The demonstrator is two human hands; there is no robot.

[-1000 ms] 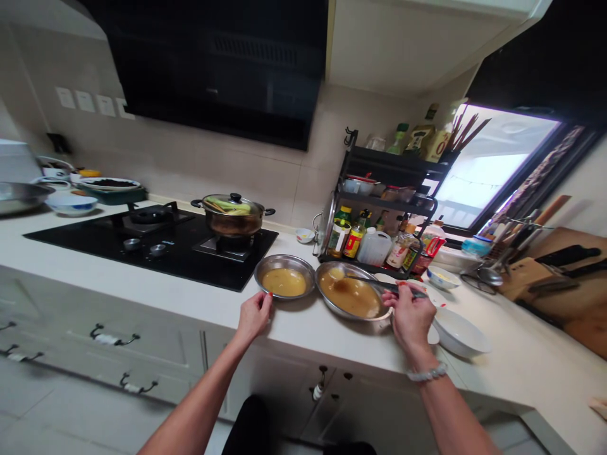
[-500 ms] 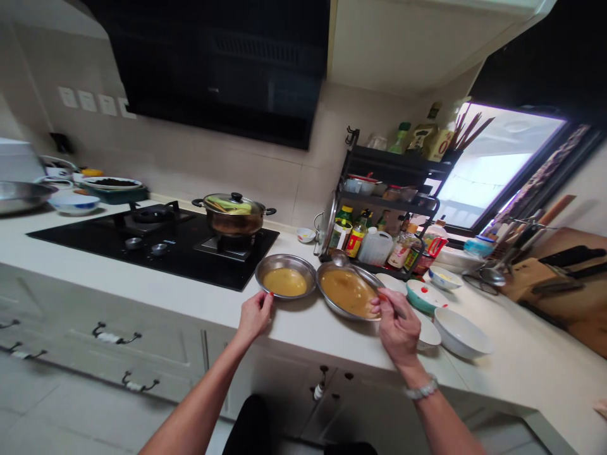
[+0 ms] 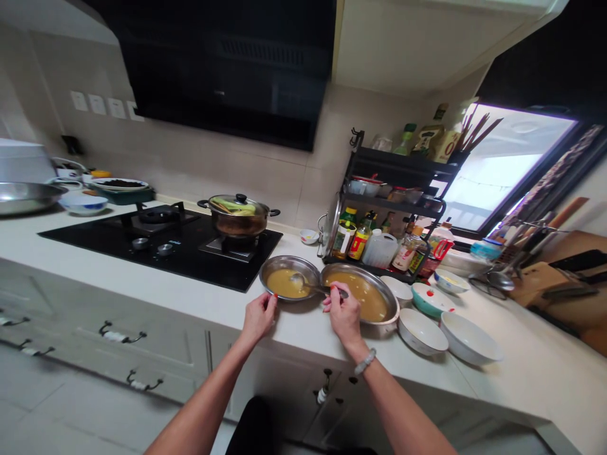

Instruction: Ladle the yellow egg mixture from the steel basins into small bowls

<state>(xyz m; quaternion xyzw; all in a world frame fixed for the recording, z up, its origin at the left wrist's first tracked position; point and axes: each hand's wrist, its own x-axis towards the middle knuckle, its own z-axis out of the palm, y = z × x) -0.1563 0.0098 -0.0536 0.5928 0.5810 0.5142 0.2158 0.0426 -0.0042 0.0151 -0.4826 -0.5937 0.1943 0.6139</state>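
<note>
Two round metal dishes of yellow-brown liquid stand side by side on the white counter. My left hand [image 3: 258, 315] grips the near rim of the smaller dish [image 3: 272, 270]. My right hand [image 3: 342, 313] is closed on the handle of a metal spoon [image 3: 308, 285]. The spoon's bowl rests in the smaller dish's liquid. My right hand sits over the near left edge of the larger dish [image 3: 385, 292].
A lidded pot [image 3: 238, 215] sits on the black hob [image 3: 156, 243] behind the dishes. A black rack of bottles [image 3: 384, 218] stands at the back right. Three bowls [image 3: 422, 330] lie right of the larger dish. Knives and a board [image 3: 564, 278] are far right.
My right hand has carried the spoon leftward from the larger dish into the smaller dish. My left hand has stayed on the smaller dish's rim.
</note>
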